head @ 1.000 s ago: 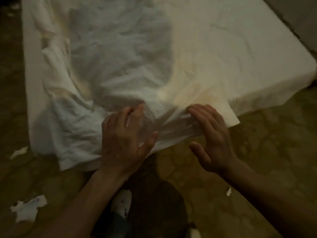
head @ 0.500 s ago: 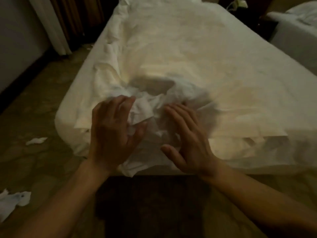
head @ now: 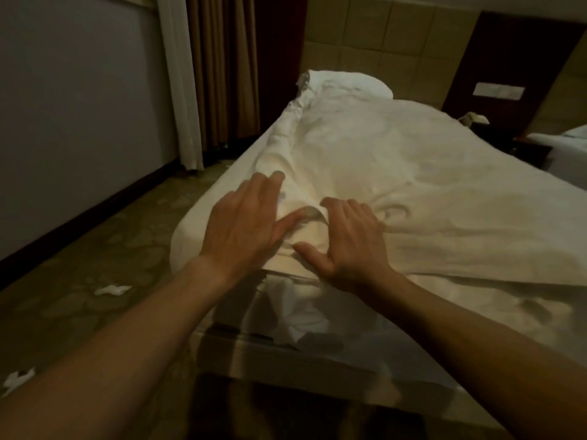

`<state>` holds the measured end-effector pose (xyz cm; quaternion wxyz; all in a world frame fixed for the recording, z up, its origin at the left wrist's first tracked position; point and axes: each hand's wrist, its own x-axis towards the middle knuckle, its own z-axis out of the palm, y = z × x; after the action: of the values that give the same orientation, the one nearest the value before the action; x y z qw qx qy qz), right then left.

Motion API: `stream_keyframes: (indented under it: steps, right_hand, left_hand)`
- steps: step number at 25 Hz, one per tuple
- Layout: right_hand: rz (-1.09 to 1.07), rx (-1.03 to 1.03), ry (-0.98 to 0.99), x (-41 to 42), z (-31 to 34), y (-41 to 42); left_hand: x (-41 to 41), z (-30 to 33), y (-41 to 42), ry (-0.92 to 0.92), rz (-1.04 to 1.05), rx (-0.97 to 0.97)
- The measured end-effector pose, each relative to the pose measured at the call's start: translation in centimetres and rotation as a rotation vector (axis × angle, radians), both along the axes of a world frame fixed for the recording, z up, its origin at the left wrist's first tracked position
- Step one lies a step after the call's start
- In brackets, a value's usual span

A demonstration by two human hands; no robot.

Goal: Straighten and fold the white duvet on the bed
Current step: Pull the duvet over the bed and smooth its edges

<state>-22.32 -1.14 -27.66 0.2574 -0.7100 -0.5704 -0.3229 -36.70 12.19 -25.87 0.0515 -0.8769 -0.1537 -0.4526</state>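
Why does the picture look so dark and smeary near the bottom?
Head view: the room is dimly lit; warm light falls on the duvet around the left hand and right hand; the bed's near end looks streaked by motion blur; the wide lens bends the edges.

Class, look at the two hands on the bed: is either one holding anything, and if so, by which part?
Nothing is gripped. The left hand and right hand lie with fingers extended on the bunched white duvet near the bed's foot, pressing it.
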Motion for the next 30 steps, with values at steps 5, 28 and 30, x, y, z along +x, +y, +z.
stream_keyframes:
  steps: [5,28,30]
  right_hand:
    - [-0.156,-0.071,-0.253,2.8,-1.2,-7.8]
    - [-0.203,0.054,-0.292,8.9,-1.5,-18.5]
    - [-0.210,0.018,-0.293,9.5,-2.7,-19.7]
  left_hand:
    - [2.0,-2.7,-1.1,0.335,-0.081,0.408]
    - [2.3,-7.9,-10.6,0.157,-0.173,0.449]
    - [4.2,-7.6,-8.8,0.233,-0.065,0.463]
